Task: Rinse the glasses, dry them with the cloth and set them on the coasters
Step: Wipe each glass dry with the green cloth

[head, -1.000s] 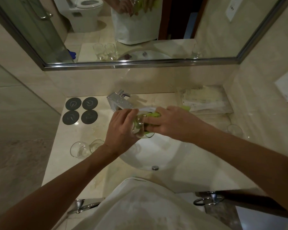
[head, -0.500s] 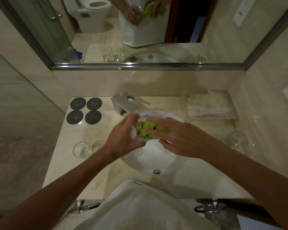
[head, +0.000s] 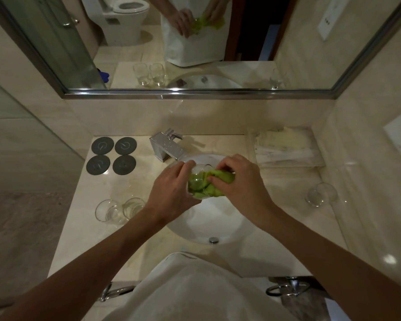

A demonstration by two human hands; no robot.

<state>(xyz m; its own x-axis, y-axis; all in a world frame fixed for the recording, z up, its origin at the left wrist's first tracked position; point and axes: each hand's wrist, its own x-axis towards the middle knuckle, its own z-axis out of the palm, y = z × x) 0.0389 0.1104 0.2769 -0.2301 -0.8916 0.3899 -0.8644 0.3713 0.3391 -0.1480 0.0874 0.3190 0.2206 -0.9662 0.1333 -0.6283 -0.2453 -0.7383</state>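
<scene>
A: Fig. — why is the glass (head: 200, 181) held over the basin (head: 208, 224) rather than on the counter (head: 74, 218)?

B: Prob. so drips fall into the sink; that's my read. Left hand (head: 171, 193) wraps its fingers round the glass from the 9 o'clock side, tipped on its side w/ the mouth toward 3 o'clock. Right hand (head: 239, 181) comes in from 3 o'clock, fingers curled, pinching the green cloth (head: 214, 183) and stuffing it into the glass.

A: Arm pose?

B: Both forearms reach fwd from 6 o'clock and converge at centre, wrists bent inward, just below the tap (head: 167, 147).

A: And the rest?

B: Four dark coasters (head: 111, 155) sit bare at approx. 10 o'clock, set in a square, presumably waiting for dried glasses. Two glasses (head: 119, 210) stand touching or nearly so at 8 o'clock; one more glass (head: 321, 194) at 3 o'clock, well apart. Can't tell which are rinsed. Drying step under way, none placed yet.
</scene>
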